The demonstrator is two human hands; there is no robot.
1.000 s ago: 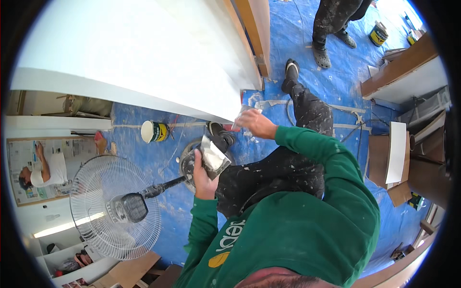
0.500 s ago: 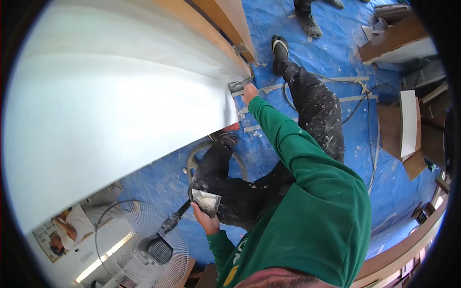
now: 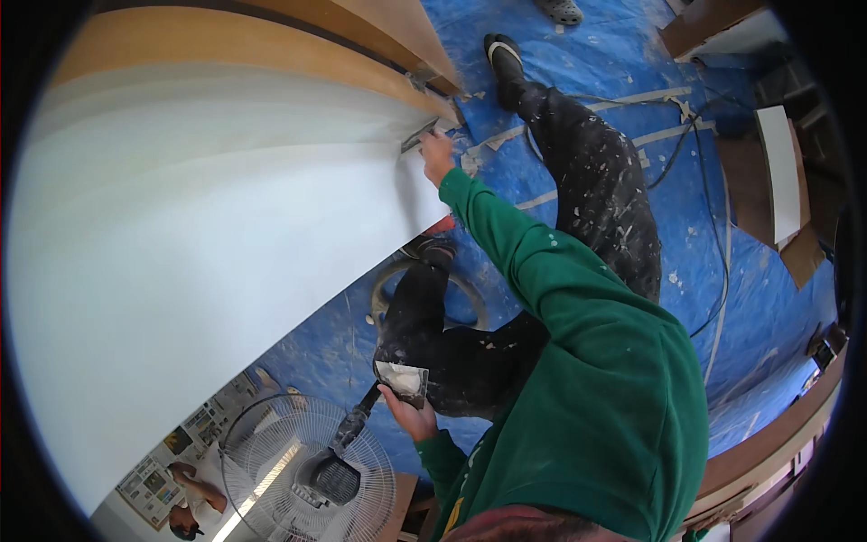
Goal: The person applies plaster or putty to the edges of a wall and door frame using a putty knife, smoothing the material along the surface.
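Panel: big and white (image 3: 208, 235), filling the left side, with wood trim (image 3: 271, 45) along its top edge.
Tarp: blue (image 3: 686, 244), spread over the floor, spotted with white.
Right arm: green sleeve (image 3: 524, 239) reaching out, nearly straight, up toward the panel's corner.
Left arm: bent, sleeve (image 3: 442, 461) tucked low beside the body.
Fan: round wire cage (image 3: 330, 477), just beside the left hand.
Right hand: closed round a blade, fingers up at the panel, near the trim.
Left hand (image 3: 412, 417): gripping a board from below, thumb along its edge.
Board: flat and square (image 3: 414, 397), held over the dark trousers, bearing a white load.
Blade: thin and grey (image 3: 418, 135), there at the panel's corner, seemingly laid against it.
Paste: a white patch (image 3: 408, 377) on the board.
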